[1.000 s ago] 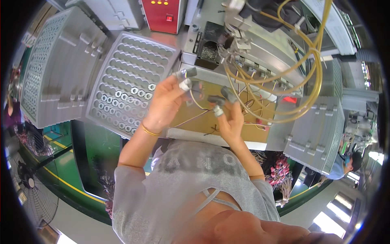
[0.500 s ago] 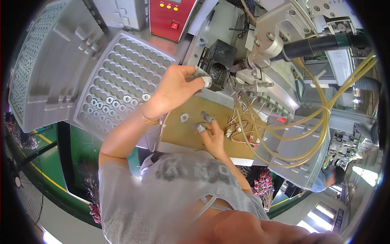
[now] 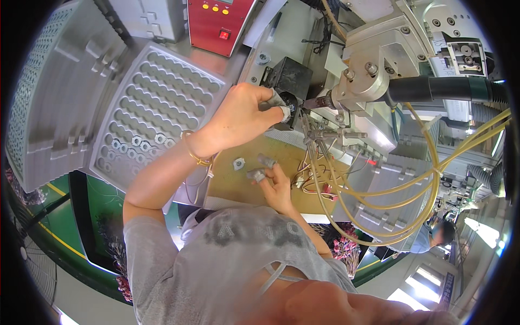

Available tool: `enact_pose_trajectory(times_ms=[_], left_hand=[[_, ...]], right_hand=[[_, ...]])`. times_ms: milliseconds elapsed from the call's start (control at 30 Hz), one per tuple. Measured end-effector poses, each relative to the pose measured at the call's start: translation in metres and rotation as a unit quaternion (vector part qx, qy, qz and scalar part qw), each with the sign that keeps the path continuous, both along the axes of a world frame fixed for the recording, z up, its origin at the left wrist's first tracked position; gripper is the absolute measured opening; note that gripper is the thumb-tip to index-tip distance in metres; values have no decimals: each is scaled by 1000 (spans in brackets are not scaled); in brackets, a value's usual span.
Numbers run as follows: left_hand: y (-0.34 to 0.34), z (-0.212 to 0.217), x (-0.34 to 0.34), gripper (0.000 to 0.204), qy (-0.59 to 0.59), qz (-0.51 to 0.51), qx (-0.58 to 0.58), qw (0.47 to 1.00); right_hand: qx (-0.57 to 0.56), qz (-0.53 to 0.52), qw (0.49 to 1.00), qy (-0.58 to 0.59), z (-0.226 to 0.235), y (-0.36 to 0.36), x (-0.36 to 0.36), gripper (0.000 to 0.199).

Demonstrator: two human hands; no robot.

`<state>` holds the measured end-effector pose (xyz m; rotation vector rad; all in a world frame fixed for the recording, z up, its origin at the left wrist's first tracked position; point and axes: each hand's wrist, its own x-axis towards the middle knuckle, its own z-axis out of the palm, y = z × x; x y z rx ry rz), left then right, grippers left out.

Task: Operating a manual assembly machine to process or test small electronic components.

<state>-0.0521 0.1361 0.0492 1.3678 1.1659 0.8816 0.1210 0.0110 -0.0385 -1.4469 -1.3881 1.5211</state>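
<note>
Now left fingers (image 3: 277, 99) by black box (image 3: 292, 74), grip unclear, right fingers (image 3: 258, 174) parted over board (image 3: 228, 185)

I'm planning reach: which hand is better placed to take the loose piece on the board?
Right hand, probably: its fingers are nearer the piece; the left hand is at the black box.

Crossed straps (image 3: 275, 273) are showing on the gray shirt (image 3: 216, 265). A gold bracelet (image 3: 203, 161) is circling the left wrist. Gray finger covers (image 3: 266, 160) are sitting on the left hand (image 3: 238, 115) and right hand (image 3: 279, 192).
</note>
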Motion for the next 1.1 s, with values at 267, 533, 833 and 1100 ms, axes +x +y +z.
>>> enact_pose_trajectory(times_ms=[267, 533, 833, 1100], left_hand=[[4, 3, 0, 22, 0, -13, -4, 1000], [3, 6, 0, 21, 6, -22, -1, 1000], [1, 4, 2, 20, -43, -6, 21, 999], [3, 5, 1, 18, -36, -24, 24, 999]], right_hand=[[-4, -5, 1000, 14, -3, -1, 1, 39], [-7, -12, 999, 29, -4, -4, 2, 39], [3, -3, 1000, 12, -6, -4, 2, 39], [8, -6, 1000, 16, -7, -5, 3, 39]])
